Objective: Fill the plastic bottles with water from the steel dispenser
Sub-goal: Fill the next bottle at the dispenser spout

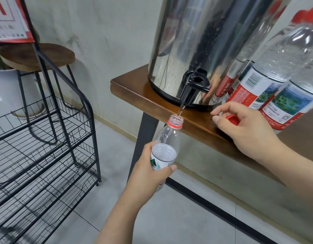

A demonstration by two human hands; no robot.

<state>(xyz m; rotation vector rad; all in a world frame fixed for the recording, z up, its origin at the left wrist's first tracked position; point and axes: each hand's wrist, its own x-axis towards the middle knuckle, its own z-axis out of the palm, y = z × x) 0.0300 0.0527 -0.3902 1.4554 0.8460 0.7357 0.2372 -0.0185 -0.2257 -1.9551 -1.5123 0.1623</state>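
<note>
The steel dispenser (pixel 196 41) stands on the wooden table (pixel 134 92). Its black tap (pixel 192 88) juts over the front edge, and a thin stream of water falls from it. My left hand (pixel 148 169) grips a clear plastic bottle (pixel 167 140) by its labelled middle, holding the open neck with its red ring right under the stream. Water stands about halfway up the bottle. My right hand (pixel 245 127) rests on the table edge and holds a red cap (pixel 232 119) in its curled fingers.
Several capped bottles with red labels (pixel 268 81) stand on the table to the right of the dispenser. A black wire rack (pixel 46 147) stands on the tiled floor at the left, with a wooden stool (pixel 37 55) and a white pot behind it.
</note>
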